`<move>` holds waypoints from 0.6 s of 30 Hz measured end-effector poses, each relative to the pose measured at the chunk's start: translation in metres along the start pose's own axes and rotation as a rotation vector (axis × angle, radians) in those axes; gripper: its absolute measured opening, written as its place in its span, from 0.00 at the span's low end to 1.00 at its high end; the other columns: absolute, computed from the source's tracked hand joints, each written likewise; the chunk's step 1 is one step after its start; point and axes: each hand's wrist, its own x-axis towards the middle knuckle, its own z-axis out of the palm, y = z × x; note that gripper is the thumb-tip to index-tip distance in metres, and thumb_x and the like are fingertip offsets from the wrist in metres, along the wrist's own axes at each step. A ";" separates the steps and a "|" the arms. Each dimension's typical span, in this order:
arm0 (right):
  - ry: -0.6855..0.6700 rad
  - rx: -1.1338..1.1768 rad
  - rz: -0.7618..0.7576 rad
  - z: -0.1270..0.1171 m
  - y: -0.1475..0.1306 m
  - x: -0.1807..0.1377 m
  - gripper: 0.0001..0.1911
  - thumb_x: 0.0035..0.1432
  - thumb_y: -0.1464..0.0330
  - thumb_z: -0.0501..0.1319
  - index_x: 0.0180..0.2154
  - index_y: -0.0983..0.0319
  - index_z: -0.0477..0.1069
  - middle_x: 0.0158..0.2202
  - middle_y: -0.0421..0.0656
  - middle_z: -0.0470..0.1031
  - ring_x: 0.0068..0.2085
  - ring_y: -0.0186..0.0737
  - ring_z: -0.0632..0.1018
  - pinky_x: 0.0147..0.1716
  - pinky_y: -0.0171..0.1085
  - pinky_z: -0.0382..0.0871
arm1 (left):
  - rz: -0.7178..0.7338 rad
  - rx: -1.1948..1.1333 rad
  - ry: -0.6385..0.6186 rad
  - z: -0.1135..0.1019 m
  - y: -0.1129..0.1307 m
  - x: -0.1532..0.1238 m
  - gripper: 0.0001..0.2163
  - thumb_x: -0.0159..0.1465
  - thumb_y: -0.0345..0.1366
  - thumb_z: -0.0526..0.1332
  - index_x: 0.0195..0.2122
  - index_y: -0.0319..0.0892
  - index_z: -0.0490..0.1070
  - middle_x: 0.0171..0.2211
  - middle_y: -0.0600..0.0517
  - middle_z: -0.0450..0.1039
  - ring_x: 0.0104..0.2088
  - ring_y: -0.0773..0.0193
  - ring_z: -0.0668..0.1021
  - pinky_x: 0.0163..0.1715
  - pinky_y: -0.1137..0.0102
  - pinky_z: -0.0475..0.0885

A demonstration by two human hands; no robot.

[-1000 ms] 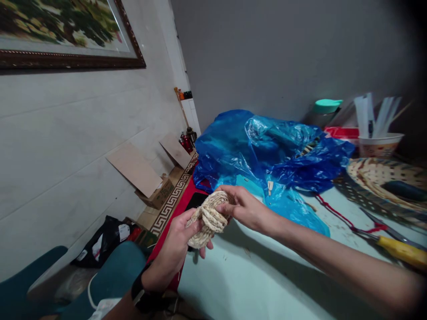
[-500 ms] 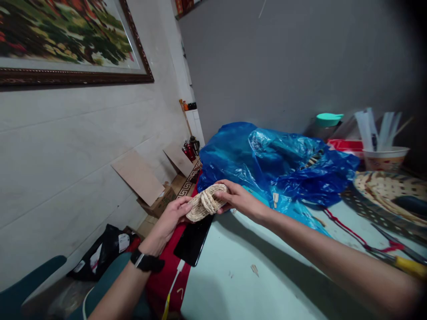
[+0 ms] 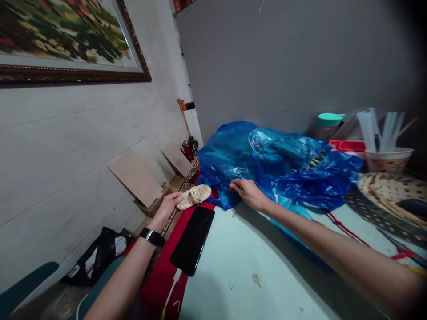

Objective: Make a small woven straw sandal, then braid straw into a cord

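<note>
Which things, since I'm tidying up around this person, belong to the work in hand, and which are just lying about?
Apparently in the work:
woven sandal, held in the left hand
blue plastic bag, perhaps, near the right hand

Apparently lying about:
black phone
bowl
woven basket
green-lidded container

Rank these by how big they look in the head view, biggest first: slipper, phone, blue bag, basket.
1. Blue bag
2. Basket, partly cut off by the picture edge
3. Phone
4. Slipper
</note>
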 end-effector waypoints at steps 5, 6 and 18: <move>-0.024 0.019 0.027 -0.004 0.007 0.004 0.15 0.64 0.65 0.51 0.27 0.61 0.67 0.28 0.46 0.78 0.30 0.40 0.79 0.30 0.33 0.70 | 0.079 0.087 -0.045 0.006 0.009 0.004 0.13 0.61 0.40 0.63 0.42 0.36 0.74 0.34 0.49 0.77 0.31 0.64 0.77 0.32 0.69 0.72; -0.031 0.023 0.037 -0.003 0.007 0.002 0.15 0.64 0.64 0.51 0.27 0.61 0.66 0.27 0.46 0.78 0.27 0.39 0.79 0.28 0.33 0.70 | 0.100 0.101 -0.052 0.006 0.011 0.003 0.14 0.59 0.41 0.64 0.42 0.36 0.76 0.34 0.48 0.78 0.32 0.63 0.78 0.33 0.69 0.71; -0.062 -0.176 0.056 -0.003 -0.036 -0.047 0.20 0.66 0.62 0.52 0.23 0.63 0.68 0.21 0.43 0.76 0.23 0.34 0.76 0.25 0.31 0.63 | 0.251 0.411 0.106 0.021 0.017 0.000 0.28 0.53 0.56 0.59 0.42 0.36 0.77 0.44 0.42 0.79 0.45 0.50 0.78 0.46 0.62 0.71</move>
